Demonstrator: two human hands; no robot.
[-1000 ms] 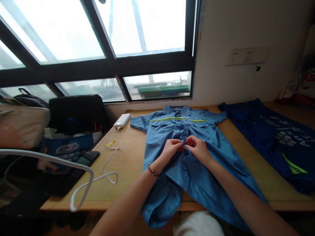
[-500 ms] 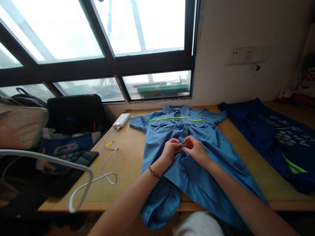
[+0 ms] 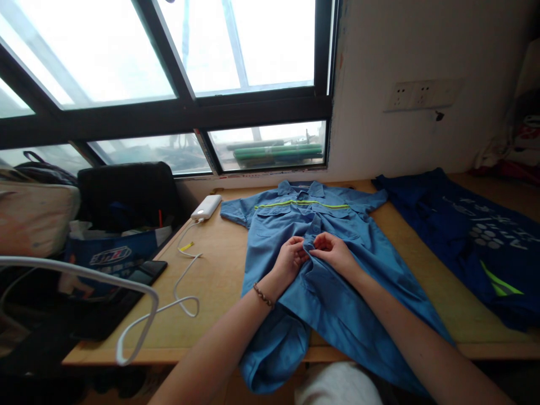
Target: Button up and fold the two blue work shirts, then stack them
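Note:
A blue short-sleeved work shirt with a yellow-green stripe across the chest lies face up, its collar toward the wall and its lower hem hanging over the table's near edge. At the middle of the front placket, my left hand pinches the fabric edge from the left. My right hand grips the placket from the right, thumb and fingers together. The cloth between them is lifted and bunched. Any button under the fingertips is too small to make out.
A white power bank with a white cable lies left on the wooden table. A dark blue printed garment lies to the right. Bags and a black chair stand left. Behind are a window and a wall socket.
My fingertips have drawn slightly apart, and a bit more of the placket edge shows between them. The shirt otherwise lies as before; the view has shifted a little.

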